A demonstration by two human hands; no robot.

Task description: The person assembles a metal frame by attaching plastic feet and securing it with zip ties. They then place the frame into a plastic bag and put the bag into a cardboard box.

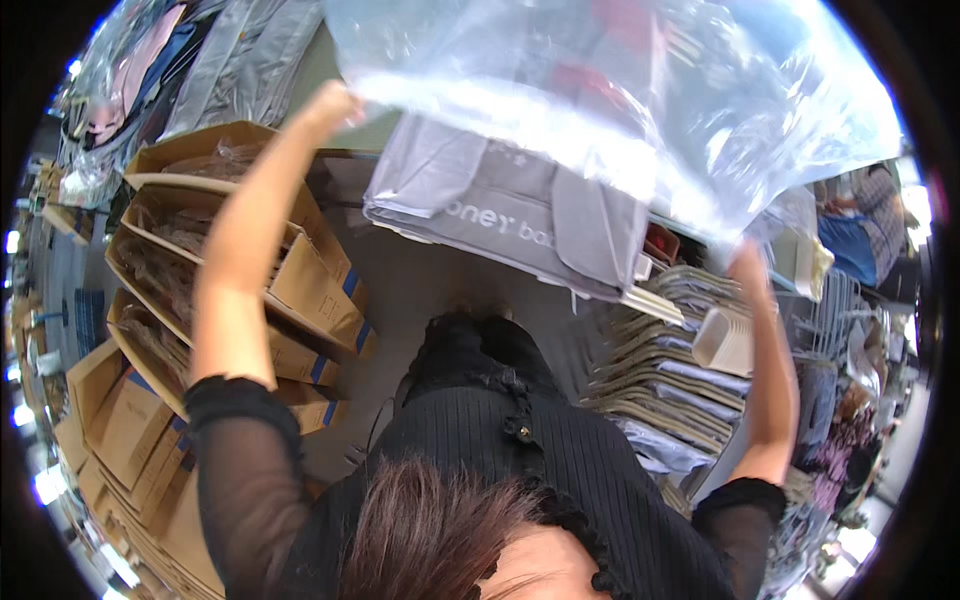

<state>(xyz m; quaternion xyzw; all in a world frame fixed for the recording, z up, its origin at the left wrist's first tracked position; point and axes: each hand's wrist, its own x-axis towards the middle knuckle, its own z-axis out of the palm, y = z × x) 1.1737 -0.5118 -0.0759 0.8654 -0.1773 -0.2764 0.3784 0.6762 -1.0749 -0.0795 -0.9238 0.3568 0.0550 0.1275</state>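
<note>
A large clear plastic bag (800,110) is spread out in front of me, held up at two edges. At its near left edge my left hand (338,104) is closed on the plastic. My right hand (748,262), blurred by motion, is closed at the bag's lower right edge. Beneath the plastic lies a folded grey garment (510,205) with pale lettering on it, its near end hanging over the table edge. The far part of the garment shows only dimly through the shiny film.
Open cardboard boxes (310,290) holding plastic-wrapped goods are stacked at my left. On the right stand a pile of folded items in clear wrap (680,380) and a white plastic tray (722,342). Wrapped garments (240,65) lie at the far left. Another person (868,225) is at the far right.
</note>
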